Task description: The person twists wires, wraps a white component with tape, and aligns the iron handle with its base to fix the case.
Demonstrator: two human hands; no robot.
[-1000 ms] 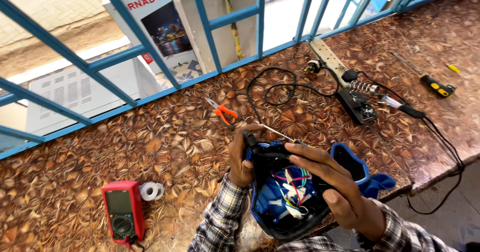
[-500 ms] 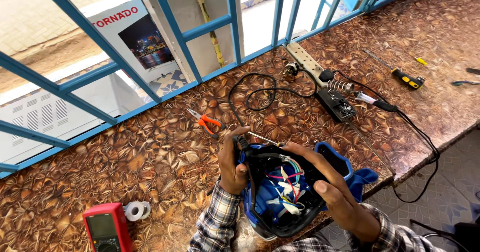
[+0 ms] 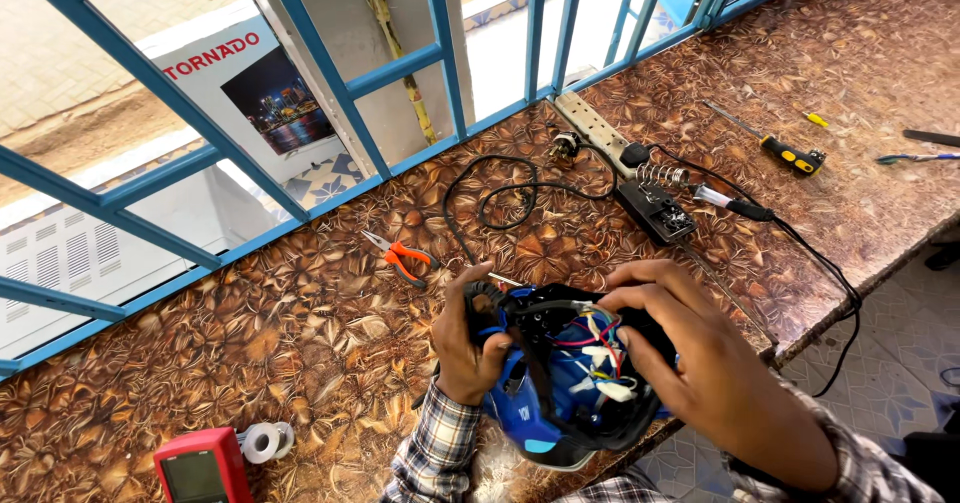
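Observation:
I hold an opened blue and black appliance (image 3: 548,403) over the near edge of the brown patterned counter (image 3: 300,343). Coloured wires and white connectors show inside its shell. My left hand (image 3: 466,341) grips its left side, thumb over the black top part. My right hand (image 3: 705,363) wraps the right side, fingers curled against the wires. A black cord (image 3: 500,198) runs from the appliance and coils on the counter behind it.
Orange-handled pliers (image 3: 402,256) lie just beyond my left hand. A red multimeter (image 3: 200,468) and a white tape roll (image 3: 263,442) sit at lower left. A soldering station (image 3: 655,210), soldering iron (image 3: 735,205), power strip (image 3: 590,128) and yellow screwdriver (image 3: 785,153) lie at right. Blue window bars (image 3: 400,63) stand behind.
My view has shifted right and down, so the multimeter slid to the lower left edge. Both hands have stayed on the appliance, with my right fingers closing further over the wires.

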